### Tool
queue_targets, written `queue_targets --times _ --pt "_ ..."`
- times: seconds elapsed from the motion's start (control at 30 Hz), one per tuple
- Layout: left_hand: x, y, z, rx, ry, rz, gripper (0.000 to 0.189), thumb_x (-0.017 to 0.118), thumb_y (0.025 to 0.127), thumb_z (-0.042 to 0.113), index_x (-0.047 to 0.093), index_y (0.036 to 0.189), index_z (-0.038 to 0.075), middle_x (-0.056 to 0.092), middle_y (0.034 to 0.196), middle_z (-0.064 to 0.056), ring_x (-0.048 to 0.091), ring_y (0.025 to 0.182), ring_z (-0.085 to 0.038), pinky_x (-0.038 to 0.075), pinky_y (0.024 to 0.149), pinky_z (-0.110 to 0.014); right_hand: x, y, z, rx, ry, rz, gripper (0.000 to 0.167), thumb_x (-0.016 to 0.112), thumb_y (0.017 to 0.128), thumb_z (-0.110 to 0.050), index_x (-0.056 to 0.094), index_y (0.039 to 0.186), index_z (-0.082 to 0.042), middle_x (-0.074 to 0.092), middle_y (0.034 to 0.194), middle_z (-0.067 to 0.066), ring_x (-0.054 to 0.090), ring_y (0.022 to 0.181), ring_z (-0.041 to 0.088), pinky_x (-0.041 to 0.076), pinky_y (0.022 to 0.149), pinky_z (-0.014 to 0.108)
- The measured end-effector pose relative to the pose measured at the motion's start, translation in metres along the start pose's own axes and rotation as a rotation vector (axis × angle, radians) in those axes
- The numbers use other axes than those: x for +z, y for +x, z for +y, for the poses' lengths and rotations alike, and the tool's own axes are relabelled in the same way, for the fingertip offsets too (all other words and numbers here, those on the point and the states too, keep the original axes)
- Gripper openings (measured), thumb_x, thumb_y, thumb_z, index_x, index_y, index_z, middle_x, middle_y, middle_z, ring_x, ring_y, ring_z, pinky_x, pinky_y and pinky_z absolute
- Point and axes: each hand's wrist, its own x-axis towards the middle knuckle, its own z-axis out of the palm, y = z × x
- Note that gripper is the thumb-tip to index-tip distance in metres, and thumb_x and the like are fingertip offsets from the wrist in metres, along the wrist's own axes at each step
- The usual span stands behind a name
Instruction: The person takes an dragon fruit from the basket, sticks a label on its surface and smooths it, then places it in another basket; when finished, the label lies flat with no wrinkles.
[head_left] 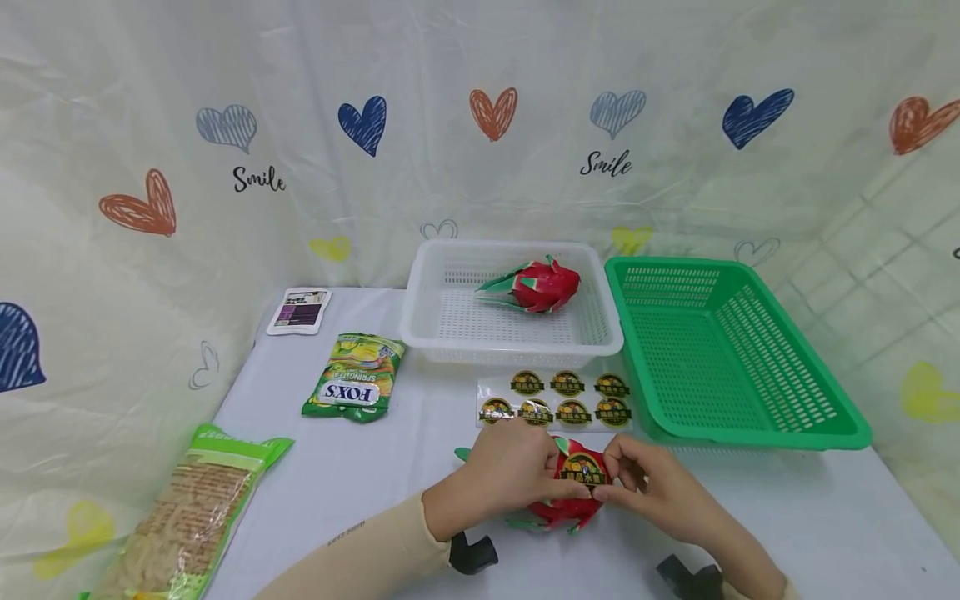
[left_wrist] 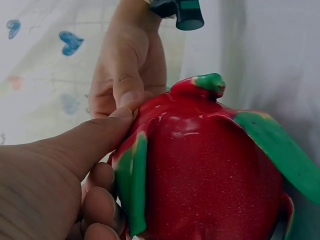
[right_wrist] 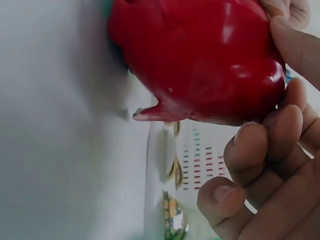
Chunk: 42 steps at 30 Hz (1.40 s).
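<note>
A glossy red dragon fruit (head_left: 558, 510) with green-tipped scales lies on the table before me. On its upper side is a round black-and-gold sticker (head_left: 583, 472). My left hand (head_left: 502, 471) holds the fruit from the left, thumb along the sticker's lower edge; in the left wrist view its other fingers (left_wrist: 102, 205) curl beside a green scale. From the other side, my right hand (head_left: 663, 483) pinches at the sticker's right edge with thumb and index finger. The right wrist view shows its remaining fingers (right_wrist: 245, 150) bent beside the fruit. The sticker is hidden in both wrist views.
Behind the fruit lies a sheet of similar stickers (head_left: 555, 402). A white basket (head_left: 442, 333) holding another dragon fruit (head_left: 543, 286) stands behind it, beside a green basket (head_left: 738, 367). Leftward are a FOX'S bag (head_left: 354, 377), a small white-and-purple packet (head_left: 300, 311) and a long food bag (head_left: 187, 517).
</note>
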Motion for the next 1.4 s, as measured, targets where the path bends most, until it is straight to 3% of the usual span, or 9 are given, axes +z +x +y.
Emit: queue_targets --times 0.23,0.43,0.6,0.7,0.77,0.83,0.93,1.17,1.4 --pt "-0.002 0.001 -0.006 0.037 -0.16 -0.034 0.062 0.079 0.087 0.058 0.046 0.047 0.023 0.036 0.043 0.015 0.037 0.045 0.004 0.021 0.038 -0.016 -0.002 0.001 0.005 0.035 0.103 -0.038 0.022 0.073 0.097 -0.013 0.053 0.088 -0.015 0.046 0.073 -0.004 0.051 0.069 0.007 0.042 0.055 0.027" --pt "-0.004 0.002 -0.012 0.07 -0.228 -0.064 0.053 0.08 0.09 0.045 0.054 0.049 0.023 0.045 0.045 0.016 0.042 0.05 0.006 0.027 0.042 -0.014 -0.004 0.001 0.006 0.074 0.111 -0.057 0.021 0.072 0.098 -0.015 0.053 0.091 -0.016 0.044 0.073 -0.005 0.048 0.066 0.007 0.043 0.056 0.028" --pt "-0.006 0.004 -0.014 0.089 -0.276 -0.101 0.047 0.078 0.092 0.038 0.058 0.052 0.023 0.047 0.047 0.016 0.041 0.047 0.005 0.029 0.043 -0.013 0.002 0.0 -0.005 0.084 -0.084 0.049 0.029 0.082 0.091 -0.024 0.057 0.106 -0.022 0.043 0.079 -0.003 0.042 0.071 0.007 0.038 0.058 0.026" --pt "-0.007 0.007 -0.018 0.108 -0.312 -0.122 0.041 0.076 0.094 0.033 0.062 0.056 0.024 0.049 0.048 0.017 0.041 0.045 0.006 0.031 0.043 -0.013 0.011 0.001 -0.015 0.077 -0.243 0.103 0.054 0.088 0.084 -0.038 0.059 0.128 -0.026 0.054 0.1 -0.005 0.051 0.093 0.009 0.048 0.074 0.029" --pt "-0.009 0.011 -0.022 0.101 -0.36 -0.141 0.038 0.073 0.096 0.031 0.065 0.059 0.023 0.052 0.049 0.016 0.043 0.042 0.005 0.035 0.043 -0.013 0.017 0.002 -0.022 0.08 -0.287 0.101 0.071 0.089 0.079 -0.05 0.058 0.139 -0.027 0.057 0.117 -0.007 0.054 0.109 0.011 0.053 0.084 0.037" --pt "-0.012 0.016 -0.028 0.075 -0.419 -0.154 0.037 0.071 0.097 0.029 0.066 0.062 0.022 0.054 0.05 0.014 0.047 0.041 0.002 0.038 0.044 -0.014 0.022 0.003 -0.028 0.102 -0.297 0.085 0.082 0.088 0.074 -0.061 0.058 0.142 -0.025 0.058 0.127 -0.009 0.056 0.116 0.014 0.057 0.089 0.04" --pt "-0.017 0.028 -0.036 0.01 -0.51 -0.149 0.034 0.068 0.099 0.027 0.07 0.066 0.019 0.06 0.054 0.01 0.056 0.045 -0.003 0.044 0.048 -0.017 0.031 0.006 -0.034 0.137 -0.328 0.087 0.09 0.088 0.068 -0.067 0.062 0.139 -0.019 0.06 0.127 -0.008 0.06 0.112 0.012 0.061 0.086 0.033" --pt "-0.024 0.066 -0.046 -0.104 -0.588 -0.058 0.021 0.065 0.102 0.027 0.077 0.089 0.015 0.076 0.079 -0.005 0.063 0.059 -0.01 0.049 0.054 -0.021 0.047 0.009 -0.04 0.145 -0.495 0.18 0.095 0.098 0.059 -0.056 0.064 0.135 -0.011 0.066 0.123 0.001 0.064 0.106 0.016 0.062 0.085 0.04" --pt "-0.03 0.106 -0.045 -0.139 -0.589 -0.035 0.02 0.064 0.102 0.027 0.077 0.109 0.013 0.076 0.091 0.003 0.065 0.073 -0.006 0.053 0.066 -0.019 0.053 0.006 -0.038 0.114 -0.527 0.248 0.089 0.102 0.056 -0.049 0.068 0.128 -0.009 0.068 0.12 0.003 0.064 0.104 0.017 0.063 0.085 0.041"
